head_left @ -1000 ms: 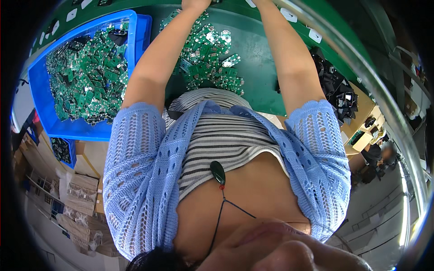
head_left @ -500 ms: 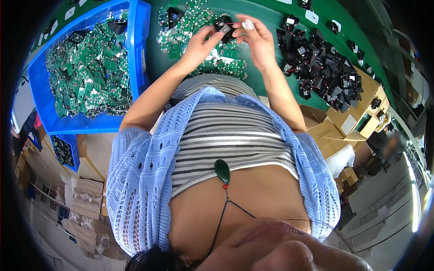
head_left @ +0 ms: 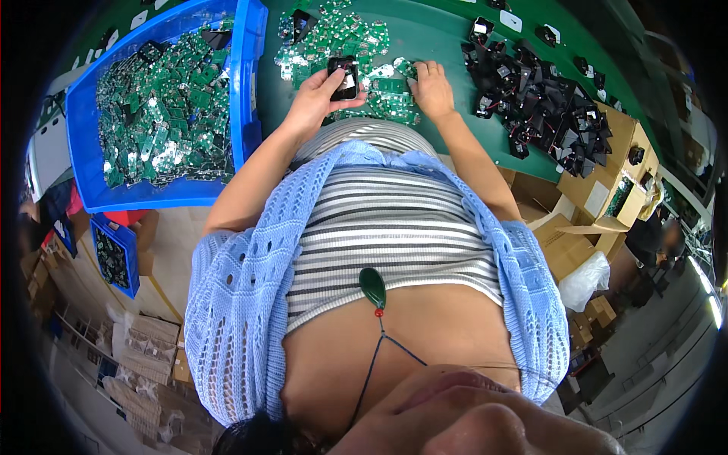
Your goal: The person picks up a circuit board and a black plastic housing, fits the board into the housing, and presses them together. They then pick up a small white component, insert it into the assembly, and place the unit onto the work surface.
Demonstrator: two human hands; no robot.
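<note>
My left hand (head_left: 312,100) is closed around a black plastic housing (head_left: 343,79), its thumb on top. A pale, shiny piece shows inside the housing, which is held over the near left part of the loose circuit boards (head_left: 361,39). To the right, my right hand (head_left: 434,89) reaches down at the edge of these boards. Its fingers are bent and pinched at a small green circuit board (head_left: 406,68); the fingertips are partly hidden. The boards lie spread on the green table (head_left: 444,42) between and beyond both hands.
A blue bin (head_left: 246,83) full of green circuit boards stands at the left. Black housings with red wires (head_left: 531,102) are heaped on the right. An open cardboard box (head_left: 591,193) stands beyond the table's right edge. Another black housing (head_left: 303,25) lies at the back left.
Both hands were together at the black housing. My left hand has drawn it left and nearer; my right hand has come away and lowered to the boards, and the white piece at its fingers is gone.
</note>
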